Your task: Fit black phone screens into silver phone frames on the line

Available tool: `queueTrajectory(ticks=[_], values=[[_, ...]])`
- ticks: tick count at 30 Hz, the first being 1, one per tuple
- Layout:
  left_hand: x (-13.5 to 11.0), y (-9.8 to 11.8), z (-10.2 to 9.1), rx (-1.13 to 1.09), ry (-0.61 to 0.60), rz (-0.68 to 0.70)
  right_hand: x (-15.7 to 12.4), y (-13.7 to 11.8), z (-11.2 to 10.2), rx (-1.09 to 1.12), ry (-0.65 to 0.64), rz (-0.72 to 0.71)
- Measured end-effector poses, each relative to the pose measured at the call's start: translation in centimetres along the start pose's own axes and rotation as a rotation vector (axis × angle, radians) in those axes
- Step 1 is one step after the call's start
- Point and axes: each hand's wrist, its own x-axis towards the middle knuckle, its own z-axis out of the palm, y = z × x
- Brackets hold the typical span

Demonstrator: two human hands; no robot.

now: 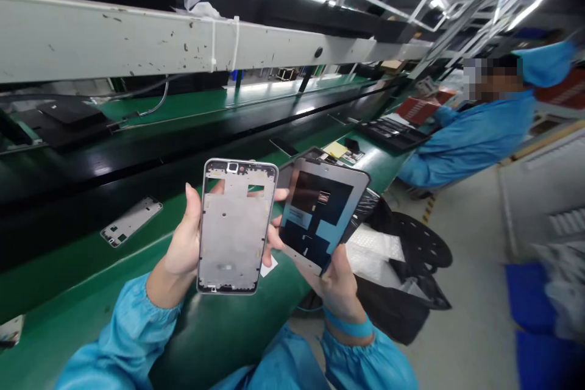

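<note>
My left hand (183, 247) is closed round a grey metal phone frame (235, 237), its flat inner face turned toward me and fingers showing through the cut-outs near its top. On the right, my right hand (339, 283) grips a dark-backed phone screen panel (322, 216) by its lower edge; the panel is tilted, with black areas and a flex part on its face. The two pieces are held side by side above the green bench, apart from each other. A small white piece (269, 266) shows beneath, between them.
Another phone frame (131, 222) lies on the dark conveyor (59, 207) at left. A dark flat piece (283, 147) rests farther back. Beyond a black tray (390, 132), a co-worker in blue (489, 134) sits at right. A black stool (423, 241) stands beside bubble wrap (372, 250).
</note>
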Motion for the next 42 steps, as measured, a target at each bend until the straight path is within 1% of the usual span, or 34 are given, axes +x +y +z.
queueTrajectory(ticks=[2,3,6,9,12,18,23,25,27,29,31,33,34,36,39,42], values=[[0.2,-0.2,0.0,0.012,0.042,0.065,-0.2,-0.6,-0.8,-0.025,-0.053,-0.064],[0.4,-0.4,0.0,0.023,0.083,0.115,-0.1,-0.9,-1.1,-0.050,-0.061,-0.107],[1.4,-0.9,-0.8,0.067,0.247,0.286,0.5,-1.8,-1.4,-0.235,-0.056,-0.218],[2.4,-1.1,-1.8,0.069,0.365,0.410,1.4,-2.4,-1.2,-0.377,-0.130,-0.257],[2.8,-1.0,-2.4,0.059,0.410,0.474,1.7,-2.6,-1.1,-0.451,-0.180,-0.254],[2.3,-0.5,-2.6,0.030,0.416,0.494,2.0,-2.6,-1.1,-0.536,-0.202,-0.306],[2.2,-0.3,-2.8,0.113,0.344,0.554,2.5,-2.6,-0.7,-0.564,-0.231,-0.359],[2.2,-0.4,-3.3,0.191,0.297,0.568,2.6,-2.3,-0.3,-0.580,-0.240,-0.400],[2.3,-0.5,-4.3,0.296,0.237,0.556,2.8,-1.8,0.4,-0.567,-0.238,-0.430],[2.4,-0.6,-5.5,0.409,0.186,0.539,2.9,-1.2,1.3,-0.498,-0.208,-0.429],[2.5,-0.4,-6.7,0.483,0.176,0.533,3.1,-0.6,2.1,-0.404,-0.152,-0.406],[2.5,0.0,-7.6,0.487,0.199,0.537,3.1,-0.2,2.4,-0.334,-0.115,-0.377],[2.5,0.3,-7.8,0.466,0.217,0.535,3.0,-0.1,2.2,-0.321,-0.119,-0.368],[2.2,0.9,-8.0,0.405,0.262,0.529,2.8,-0.1,1.7,-0.340,-0.167,-0.365],[1.9,1.6,-7.6,0.352,0.342,0.529,2.5,-0.5,0.9,-0.406,-0.249,-0.381],[1.9,1.4,-6.9,0.411,0.392,0.563,2.8,-0.9,1.4,-0.439,-0.259,-0.385]])
